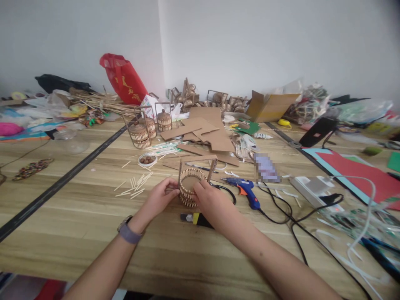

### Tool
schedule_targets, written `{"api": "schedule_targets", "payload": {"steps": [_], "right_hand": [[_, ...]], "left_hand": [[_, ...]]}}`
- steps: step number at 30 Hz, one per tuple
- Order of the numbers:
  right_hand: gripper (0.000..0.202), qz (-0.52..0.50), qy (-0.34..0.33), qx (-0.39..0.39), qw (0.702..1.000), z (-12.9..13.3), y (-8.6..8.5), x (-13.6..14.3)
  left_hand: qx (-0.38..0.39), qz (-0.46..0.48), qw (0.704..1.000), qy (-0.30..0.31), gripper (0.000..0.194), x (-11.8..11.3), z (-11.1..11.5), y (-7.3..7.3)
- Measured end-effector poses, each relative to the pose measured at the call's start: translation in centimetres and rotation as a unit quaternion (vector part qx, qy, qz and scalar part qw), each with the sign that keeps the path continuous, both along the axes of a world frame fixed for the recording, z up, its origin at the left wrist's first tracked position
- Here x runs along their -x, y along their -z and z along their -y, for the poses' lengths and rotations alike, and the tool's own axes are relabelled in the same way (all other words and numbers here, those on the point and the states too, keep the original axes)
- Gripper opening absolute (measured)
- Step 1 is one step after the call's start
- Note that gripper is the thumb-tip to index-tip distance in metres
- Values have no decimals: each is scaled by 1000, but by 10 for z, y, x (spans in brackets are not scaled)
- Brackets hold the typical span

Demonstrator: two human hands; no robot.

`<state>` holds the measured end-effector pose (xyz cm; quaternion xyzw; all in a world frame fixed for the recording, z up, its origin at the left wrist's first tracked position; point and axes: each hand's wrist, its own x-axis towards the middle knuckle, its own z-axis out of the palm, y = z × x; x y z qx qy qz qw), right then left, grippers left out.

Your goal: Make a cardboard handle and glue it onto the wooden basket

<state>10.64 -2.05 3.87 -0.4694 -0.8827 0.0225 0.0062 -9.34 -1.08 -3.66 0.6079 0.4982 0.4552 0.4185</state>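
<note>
A small round basket (186, 199) of short wooden sticks, with a square cardboard handle, stands upright on the table before me. My left hand (163, 195) is closed at its left side, thumb and fingertips on the handle post and wall. My right hand (208, 200) is closed over the near right rim, its fingertips partly hidden. A yellow and black utility knife (196, 218) lies just in front of the basket, partly under my right hand. Black-handled scissors (229, 191) lie behind that hand. To the right rests a blue glue gun (246, 189).
Loose sticks (137, 185) and a bowl of brown balls (148, 160) lie left. Finished lidded baskets (139, 135) and cardboard sheets (204, 129) sit behind. Rightward are a phone (266, 167), a power strip (312, 193) and tangled black cords (292, 221).
</note>
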Motion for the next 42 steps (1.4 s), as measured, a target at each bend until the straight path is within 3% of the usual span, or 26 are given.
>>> {"api": "schedule_targets", "payload": {"steps": [6, 9, 12, 16, 19, 23, 29, 36, 42], "right_hand": [[11, -44, 4, 15, 999, -2, -5, -3], [13, -94, -9, -5, 996, 1, -15, -10], [13, -173, -34, -70, 982, 3, -24, -21], [17, -279, -70, -218, 933, -1, -40, -29], [19, -277, -83, -293, 911, -9, -53, -21], [18, -239, -111, -290, 920, -21, -61, -3], [15, -231, -115, -254, 932, -30, -59, 12], [10, -243, -109, -228, 937, -32, -60, 14], [13, -236, -99, -215, 943, -29, -60, 18]], "left_hand": [[-10, -17, 1000, -24, 24, -2, 2, -6], [-37, -51, 993, -104, 28, 0, 5, -17], [-83, -54, 982, -161, 30, 1, 11, -38], [-137, -49, 980, -134, 29, -2, 10, -71], [-136, -15, 988, -67, 28, -5, -2, -83], [-82, 104, 991, 34, 32, -7, -22, -78], [-16, 289, 947, 138, 37, -9, -33, -68], [2, 381, 911, 159, 33, -17, -36, -65], [-7, 374, 917, 136, 38, -22, -31, -71]]}}
